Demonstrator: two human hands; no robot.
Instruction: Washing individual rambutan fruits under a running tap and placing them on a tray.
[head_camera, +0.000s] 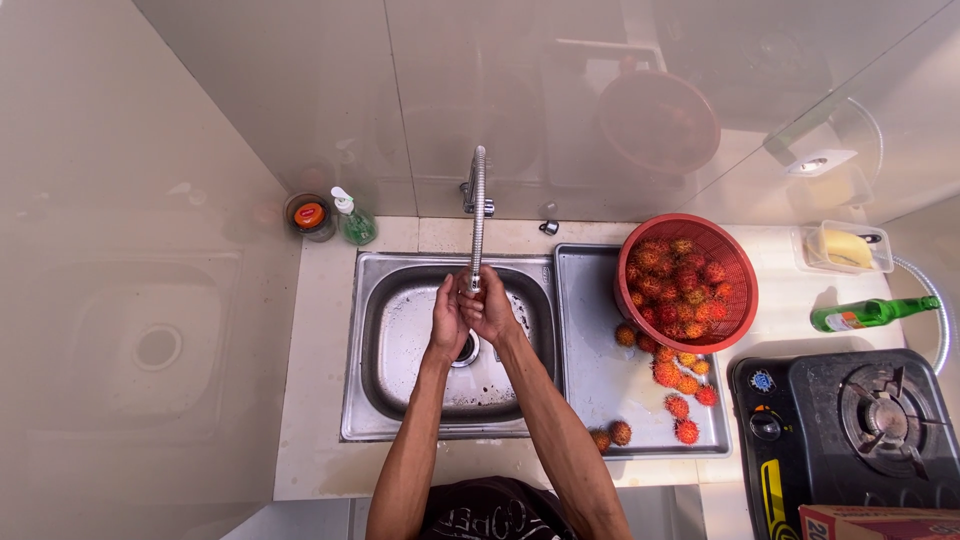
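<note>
**Rinsing a small fruit under the tap**

Holding a small red spiky fruit (470, 286) between them, the left hand (447, 318) and right hand (493, 314) curl close around it under the long silver tap (478, 215), over the shiny steel sink (385, 400). Wet fingers could let it slip into the drain hole (467, 350). Loose fruits (683, 392) lie near the draining board's front edge and might roll off. The red round plastic basket (740, 290) crowds the right; the basin's left side is open.
</note>
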